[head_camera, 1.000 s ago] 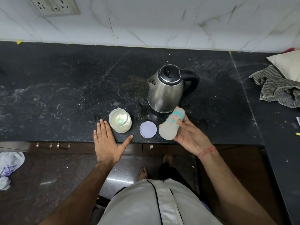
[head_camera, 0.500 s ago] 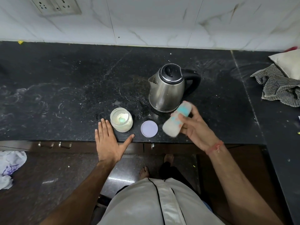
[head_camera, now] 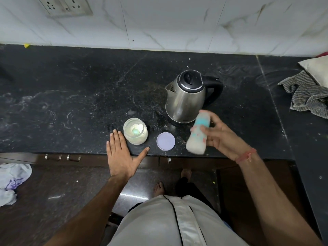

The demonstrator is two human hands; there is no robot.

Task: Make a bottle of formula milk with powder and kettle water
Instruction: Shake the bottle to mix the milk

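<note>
Bottle [head_camera: 197, 134] of milky liquid sits tilted in the right hand [head_camera: 218, 137], fingers curled round its side, held above the front edge of the table [head_camera: 71, 96] and blurred; its body is pale with teal markings, and which end is up is hard to tell. Left hand [head_camera: 120, 155] lies flat on the table edge, fingers straight and together, thumb spread wide, gripping nothing; its fingertips sit just beside a glass jar [head_camera: 135, 130] of white powder, open at the top, with a small greenish scoop showing inside; right of the jar, between it and the bottle, a round lilac lid [head_camera: 165, 141] lies flat on the table; behind the bottle stands a steel kettle [head_camera: 186, 98] with a black lid and black handle, spout pointing left; a red thread circles the right wrist; far right, a striped cloth [head_camera: 308, 96] is bunched on the table; white marbled tiles and a switch plate [head_camera: 65, 6] run along the wall behind.
</note>
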